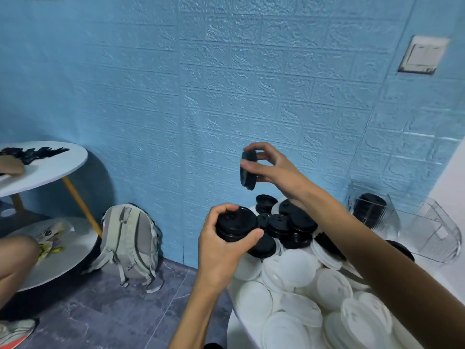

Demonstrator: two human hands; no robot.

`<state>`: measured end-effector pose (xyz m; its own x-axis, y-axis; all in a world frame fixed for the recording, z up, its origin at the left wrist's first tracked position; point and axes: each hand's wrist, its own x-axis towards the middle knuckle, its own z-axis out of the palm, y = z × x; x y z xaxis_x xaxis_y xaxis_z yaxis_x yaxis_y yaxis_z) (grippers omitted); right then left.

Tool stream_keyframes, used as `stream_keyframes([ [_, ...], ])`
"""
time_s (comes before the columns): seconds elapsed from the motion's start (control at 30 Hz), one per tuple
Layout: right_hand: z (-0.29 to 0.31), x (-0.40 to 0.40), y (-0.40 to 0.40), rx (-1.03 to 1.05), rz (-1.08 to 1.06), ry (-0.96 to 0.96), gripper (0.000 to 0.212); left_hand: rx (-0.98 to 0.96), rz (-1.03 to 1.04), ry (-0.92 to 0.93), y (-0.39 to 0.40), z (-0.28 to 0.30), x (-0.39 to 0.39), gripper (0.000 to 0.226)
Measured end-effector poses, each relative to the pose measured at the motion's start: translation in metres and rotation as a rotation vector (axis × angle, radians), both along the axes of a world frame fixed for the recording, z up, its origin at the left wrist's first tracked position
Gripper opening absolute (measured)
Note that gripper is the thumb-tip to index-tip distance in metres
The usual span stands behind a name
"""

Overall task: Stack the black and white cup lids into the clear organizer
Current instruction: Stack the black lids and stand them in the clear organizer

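Blue wall (226, 84) behind; backpack (130, 245) on floor, white lids (297, 273) heaped

A plain room in a home or small workspace, shown by blue brick-textured wall panels (251, 96), a wall switch (420, 57), grey tiled floor (100, 311), a backpack (130, 245) leaning against the wall, and a round white two-tier side table (50, 170).
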<state>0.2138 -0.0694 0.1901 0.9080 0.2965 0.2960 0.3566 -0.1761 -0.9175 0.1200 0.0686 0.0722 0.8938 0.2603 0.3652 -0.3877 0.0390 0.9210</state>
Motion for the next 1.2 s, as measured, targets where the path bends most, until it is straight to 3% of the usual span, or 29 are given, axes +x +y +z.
stream_keyframes([
  [0.13, 0.003, -0.06, -0.028, 0.257, 0.063, 0.009, 0.078, 0.025, -0.058, -0.026, -0.019, 0.024, -0.017, 0.066],
  [0.3, -0.021, -0.108, -0.059, 0.397, 0.03, 0.039, 0.087, -0.035, -0.184, -0.062, -0.051, 0.046, -0.035, 0.091],
  [0.47, -0.045, -0.14, -0.086, 0.411, -0.045, 0.089, 0.078, 0.005, -0.267, -0.076, -0.078, 0.05, -0.047, 0.088],
  [0.67, -0.059, -0.163, -0.109, 0.423, -0.106, 0.164, 0.045, 0.108, -0.307, -0.077, -0.101, 0.037, -0.056, 0.076],
  [0.9, -0.068, -0.168, -0.122, 0.421, -0.116, 0.267, 0.04, 0.128, -0.327, -0.064, -0.116, 0.024, -0.061, 0.061],
  [1.03, -0.073, -0.165, -0.121, 0.472, -0.156, 0.355, 0.043, 0.154, -0.271, -0.071, -0.12, 0.017, -0.06, 0.063],
  [1.2, -0.074, -0.168, -0.118, 0.364, -0.105, 0.486, 0.03, 0.232, -0.17, -0.146, -0.12, 0.013, -0.06, 0.061],
])
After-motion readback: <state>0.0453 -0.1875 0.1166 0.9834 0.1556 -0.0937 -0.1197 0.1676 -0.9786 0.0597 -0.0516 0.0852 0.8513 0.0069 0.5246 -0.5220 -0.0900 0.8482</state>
